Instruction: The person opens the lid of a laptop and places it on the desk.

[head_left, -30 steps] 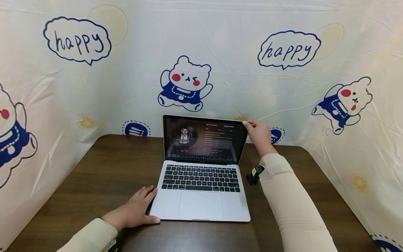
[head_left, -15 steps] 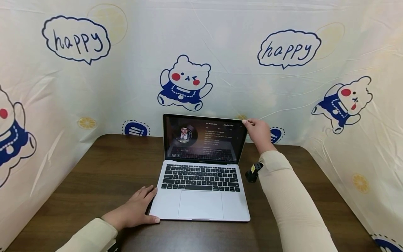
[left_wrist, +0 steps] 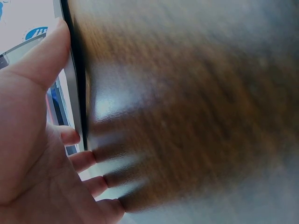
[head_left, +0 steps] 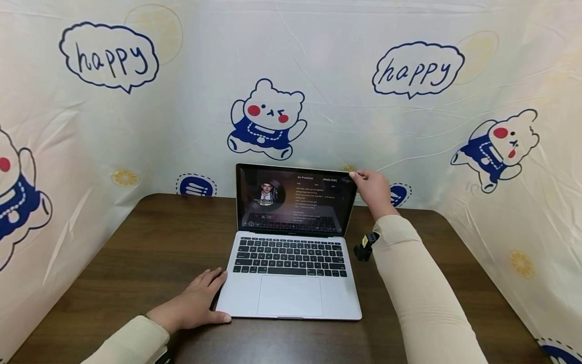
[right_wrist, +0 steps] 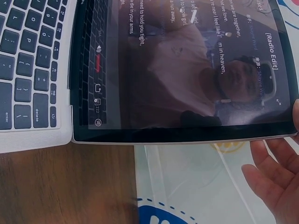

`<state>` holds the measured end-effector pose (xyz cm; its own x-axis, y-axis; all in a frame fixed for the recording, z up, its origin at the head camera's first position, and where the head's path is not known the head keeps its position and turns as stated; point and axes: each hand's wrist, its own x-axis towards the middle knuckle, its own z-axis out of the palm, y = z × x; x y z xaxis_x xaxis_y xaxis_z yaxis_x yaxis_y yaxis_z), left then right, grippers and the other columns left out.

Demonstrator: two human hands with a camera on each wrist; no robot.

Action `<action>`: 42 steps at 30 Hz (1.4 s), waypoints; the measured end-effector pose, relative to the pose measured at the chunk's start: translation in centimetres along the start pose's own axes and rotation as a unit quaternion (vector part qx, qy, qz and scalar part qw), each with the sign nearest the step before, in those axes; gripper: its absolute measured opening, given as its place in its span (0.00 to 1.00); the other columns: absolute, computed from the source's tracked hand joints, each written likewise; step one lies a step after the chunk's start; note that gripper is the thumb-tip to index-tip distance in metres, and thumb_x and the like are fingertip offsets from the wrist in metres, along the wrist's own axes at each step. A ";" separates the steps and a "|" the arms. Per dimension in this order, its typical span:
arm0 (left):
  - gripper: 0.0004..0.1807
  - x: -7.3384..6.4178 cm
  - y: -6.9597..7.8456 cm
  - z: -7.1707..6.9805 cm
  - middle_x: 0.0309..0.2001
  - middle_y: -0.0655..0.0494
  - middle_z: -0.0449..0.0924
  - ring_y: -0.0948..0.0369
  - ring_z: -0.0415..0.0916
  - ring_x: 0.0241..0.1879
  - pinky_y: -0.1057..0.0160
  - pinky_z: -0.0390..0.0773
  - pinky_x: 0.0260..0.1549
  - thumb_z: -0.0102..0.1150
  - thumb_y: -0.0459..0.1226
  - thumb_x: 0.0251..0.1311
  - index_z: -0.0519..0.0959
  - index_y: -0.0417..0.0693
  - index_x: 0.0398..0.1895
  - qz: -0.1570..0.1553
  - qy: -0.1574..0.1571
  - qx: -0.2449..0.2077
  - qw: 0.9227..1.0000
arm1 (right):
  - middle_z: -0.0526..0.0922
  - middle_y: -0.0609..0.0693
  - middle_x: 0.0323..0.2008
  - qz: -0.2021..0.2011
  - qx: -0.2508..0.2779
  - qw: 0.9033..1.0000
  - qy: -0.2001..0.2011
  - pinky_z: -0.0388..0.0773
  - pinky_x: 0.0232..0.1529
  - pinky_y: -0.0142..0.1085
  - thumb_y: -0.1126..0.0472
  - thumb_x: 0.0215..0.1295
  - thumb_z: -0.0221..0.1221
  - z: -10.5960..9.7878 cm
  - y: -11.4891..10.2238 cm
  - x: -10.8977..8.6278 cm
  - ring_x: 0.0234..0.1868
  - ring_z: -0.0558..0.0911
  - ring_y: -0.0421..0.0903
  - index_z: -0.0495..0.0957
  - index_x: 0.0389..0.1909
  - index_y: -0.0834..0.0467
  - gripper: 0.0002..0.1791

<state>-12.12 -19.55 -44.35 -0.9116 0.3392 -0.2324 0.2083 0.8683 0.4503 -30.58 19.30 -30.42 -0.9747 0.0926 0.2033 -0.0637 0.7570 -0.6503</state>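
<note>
An opened silver laptop [head_left: 291,297] stands on the brown table, its lit screen [head_left: 313,202] showing a music player with lyrics. My right hand [head_left: 374,192] pinches the screen's top right corner; in the right wrist view the right hand [right_wrist: 275,177] has several fingers behind the lid's edge. My left hand [head_left: 193,299] lies at the base's front left corner, thumb on the corner and fingers loosely extended along the left side. In the left wrist view, the left hand's thumb [left_wrist: 51,51] touches the base edge, and the lower fingertips reach the tabletop.
The dark wooden table [head_left: 136,253] extends around the laptop. A pale curtain [head_left: 336,60] with printed bears and speech bubbles encloses the back and sides, close behind the screen. A small black camera [head_left: 365,246] is strapped to the right wrist.
The screen's top edge sits slightly higher in the head view. My right wrist and forearm have risen a little with it. My left hand and the laptop base keep their place.
</note>
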 end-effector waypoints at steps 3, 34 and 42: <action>0.60 -0.2 0.4 -0.2 0.70 0.31 0.53 0.32 0.46 0.69 0.33 0.52 0.63 0.68 0.64 0.43 0.59 0.33 0.70 -0.007 -0.006 0.003 1.000 | 0.78 0.60 0.57 0.000 0.000 1.000 -0.005 0.74 0.54 0.52 0.48 0.73 0.50 0.0 -0.1 0.1 0.55 0.77 0.57 0.76 0.59 0.61 0.24; 0.57 -0.2 0.7 -0.4 0.70 0.30 0.54 0.31 0.48 0.68 0.33 0.54 0.62 0.70 0.60 0.44 0.60 0.33 0.69 -0.008 0.002 0.007 1.000 | 0.79 0.61 0.54 0.012 -0.012 1.000 -0.025 0.75 0.47 0.48 0.48 0.75 0.48 0.0 -0.3 1.0 0.45 0.77 0.54 0.76 0.59 0.61 0.24; 0.57 -0.2 0.5 -0.3 0.70 0.31 0.54 0.32 0.48 0.69 0.33 0.54 0.62 0.69 0.61 0.44 0.59 0.34 0.70 -0.010 0.002 0.012 1.000 | 0.81 0.61 0.50 0.009 -0.018 1.000 -0.022 0.74 0.46 0.48 0.49 0.75 0.48 0.2 -0.7 1.0 0.43 0.78 0.55 0.75 0.60 0.62 0.24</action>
<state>-11.96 -19.27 -43.86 -0.9169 0.3199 -0.2387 0.1976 0.8835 0.4248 -31.60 18.73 -29.91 -0.9842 0.0790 0.1582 -0.0383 0.7781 -0.6269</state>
